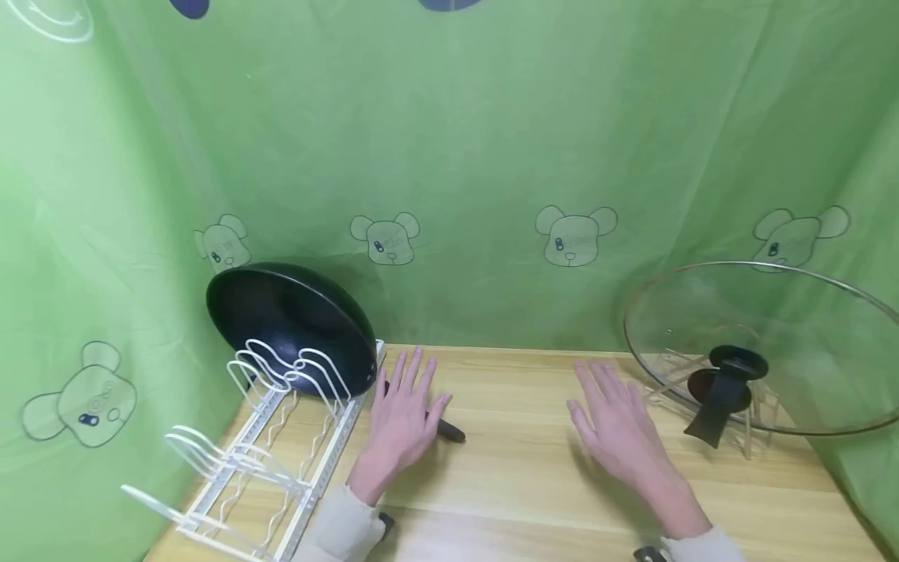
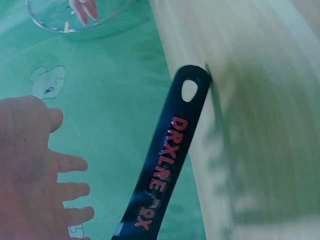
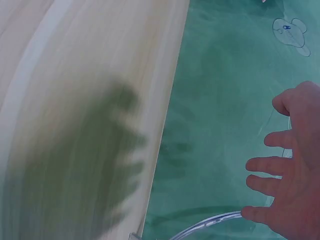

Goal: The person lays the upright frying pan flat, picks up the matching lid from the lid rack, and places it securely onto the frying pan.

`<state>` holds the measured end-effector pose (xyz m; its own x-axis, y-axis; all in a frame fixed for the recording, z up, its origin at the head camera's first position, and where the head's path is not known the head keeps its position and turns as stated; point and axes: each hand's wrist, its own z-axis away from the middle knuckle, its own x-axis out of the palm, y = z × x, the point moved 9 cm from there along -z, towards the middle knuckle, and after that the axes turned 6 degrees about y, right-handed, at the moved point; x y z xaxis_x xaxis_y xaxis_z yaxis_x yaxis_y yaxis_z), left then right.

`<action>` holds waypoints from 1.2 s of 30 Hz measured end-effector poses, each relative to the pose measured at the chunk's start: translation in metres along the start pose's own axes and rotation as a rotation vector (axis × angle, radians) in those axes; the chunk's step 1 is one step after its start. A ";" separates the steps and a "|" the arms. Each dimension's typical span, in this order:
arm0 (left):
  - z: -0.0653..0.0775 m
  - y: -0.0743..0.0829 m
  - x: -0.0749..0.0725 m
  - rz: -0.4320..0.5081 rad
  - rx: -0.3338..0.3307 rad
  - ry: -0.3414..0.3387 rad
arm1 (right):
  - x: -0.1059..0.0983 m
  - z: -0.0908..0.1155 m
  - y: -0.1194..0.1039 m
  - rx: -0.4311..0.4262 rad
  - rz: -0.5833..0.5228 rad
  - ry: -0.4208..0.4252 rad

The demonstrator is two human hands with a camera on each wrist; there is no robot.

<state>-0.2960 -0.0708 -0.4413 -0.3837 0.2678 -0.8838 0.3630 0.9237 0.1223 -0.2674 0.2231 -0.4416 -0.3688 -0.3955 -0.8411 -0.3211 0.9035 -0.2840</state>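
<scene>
A black wok (image 1: 295, 320) leans on its side in a white wire rack (image 1: 263, 445) at the left of the table. Its black handle (image 2: 165, 155), with red lettering and a hanging hole, sticks out to the right beneath my left hand (image 1: 403, 429). That hand hovers with fingers straight and spread, holding nothing. My right hand (image 1: 621, 429) hovers over the table, fingers extended, also holding nothing. To its right a glass lid (image 1: 808, 343) with a black knob stands tilted on a small wooden stand (image 1: 747, 445).
The wooden table (image 1: 506, 468) reaches back to a green curtain (image 1: 492, 156) printed with bear heads, which also hangs along both sides. Several wire dividers (image 1: 204, 453) rise from the front part of the rack. The lid's rim overhangs the right side of the table.
</scene>
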 end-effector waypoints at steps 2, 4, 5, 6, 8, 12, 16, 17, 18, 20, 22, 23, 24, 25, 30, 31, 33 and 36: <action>0.004 0.001 -0.004 0.024 -0.012 0.018 | 0.002 -0.001 -0.004 0.001 -0.017 -0.002; 0.009 0.003 -0.007 0.048 -0.023 0.034 | 0.005 -0.002 -0.007 -0.001 -0.026 -0.002; 0.012 0.004 -0.008 0.054 -0.029 0.038 | 0.008 -0.002 -0.010 -0.004 -0.028 -0.002; 0.014 0.004 -0.010 0.072 -0.036 0.048 | 0.010 -0.002 -0.012 -0.005 -0.036 -0.006; 0.019 0.003 -0.013 0.096 -0.053 0.068 | 0.016 -0.003 -0.017 -0.011 -0.051 -0.016; 0.026 -0.003 -0.020 0.143 -0.108 0.115 | 0.026 -0.006 -0.030 -0.026 -0.086 -0.036; 0.029 -0.009 -0.025 0.167 -0.136 0.151 | 0.029 -0.009 -0.038 -0.034 -0.101 -0.025; 0.029 -0.009 -0.025 0.175 -0.139 0.155 | 0.030 -0.009 -0.039 -0.033 -0.106 -0.022; 0.030 -0.010 -0.025 0.178 -0.141 0.157 | 0.031 -0.009 -0.040 -0.032 -0.111 -0.021; 0.033 -0.011 -0.025 0.190 -0.150 0.163 | 0.033 -0.009 -0.043 -0.032 -0.121 -0.021; 0.037 -0.013 -0.024 0.203 -0.169 0.170 | 0.035 -0.010 -0.046 -0.037 -0.137 -0.021; 0.038 -0.014 -0.025 0.209 -0.180 0.174 | 0.037 -0.010 -0.048 -0.040 -0.143 -0.021; 0.040 -0.016 -0.025 0.216 -0.192 0.182 | 0.038 -0.010 -0.051 -0.043 -0.149 -0.020; 0.041 -0.017 -0.026 0.227 -0.202 0.196 | 0.039 -0.011 -0.053 -0.044 -0.154 -0.021; 0.047 -0.027 -0.028 0.312 -0.264 0.255 | 0.047 -0.010 -0.062 -0.030 -0.185 -0.041; 0.048 -0.029 -0.028 0.329 -0.280 0.263 | 0.048 -0.010 -0.064 -0.025 -0.191 -0.048; 0.049 -0.034 -0.026 0.367 -0.315 0.277 | 0.051 -0.010 -0.069 -0.022 -0.204 -0.052; 0.052 -0.042 -0.024 0.406 -0.362 0.297 | 0.053 -0.011 -0.077 -0.037 -0.220 -0.046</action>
<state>-0.2583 -0.1301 -0.4487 -0.5138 0.6342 -0.5778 0.2388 0.7526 0.6137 -0.2723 0.1306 -0.4592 -0.2469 -0.5734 -0.7812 -0.4212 0.7895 -0.4464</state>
